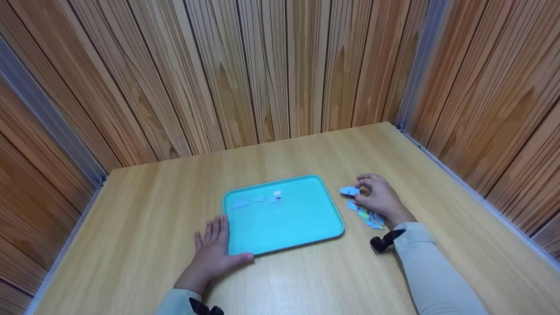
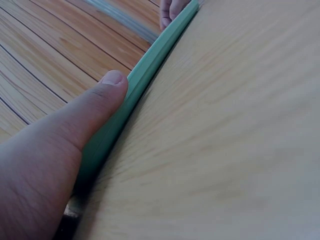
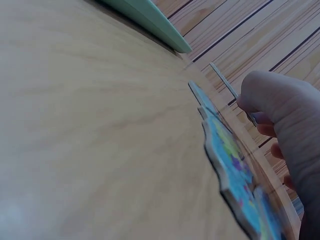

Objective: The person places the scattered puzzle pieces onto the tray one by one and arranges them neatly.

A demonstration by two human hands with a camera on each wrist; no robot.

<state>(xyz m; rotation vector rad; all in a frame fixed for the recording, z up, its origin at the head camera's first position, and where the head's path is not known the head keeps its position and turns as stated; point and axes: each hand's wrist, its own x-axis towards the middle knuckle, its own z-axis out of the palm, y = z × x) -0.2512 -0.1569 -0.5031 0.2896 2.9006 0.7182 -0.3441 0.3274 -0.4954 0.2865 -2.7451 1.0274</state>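
Observation:
A turquoise tray [image 1: 284,227] lies on the table, with a few flat light-blue puzzle pieces [image 1: 239,203] in a row near its far side. My left hand [image 1: 214,256] rests at the tray's near left corner, fingers straight along the left side. In the left wrist view its thumb touches the green tray rim [image 2: 145,62]. To the right of the tray, my right hand [image 1: 378,197] pinches a blue puzzle piece [image 1: 349,190] between thumb and fingers. The right wrist view shows this piece [image 3: 224,80] edge-on, raised above the table.
A pile of colourful puzzle pieces [image 1: 367,218] lies on the wooden table [image 1: 153,210] right of the tray, just below my right hand. Wood-plank walls [image 1: 262,78] enclose the table's back and sides.

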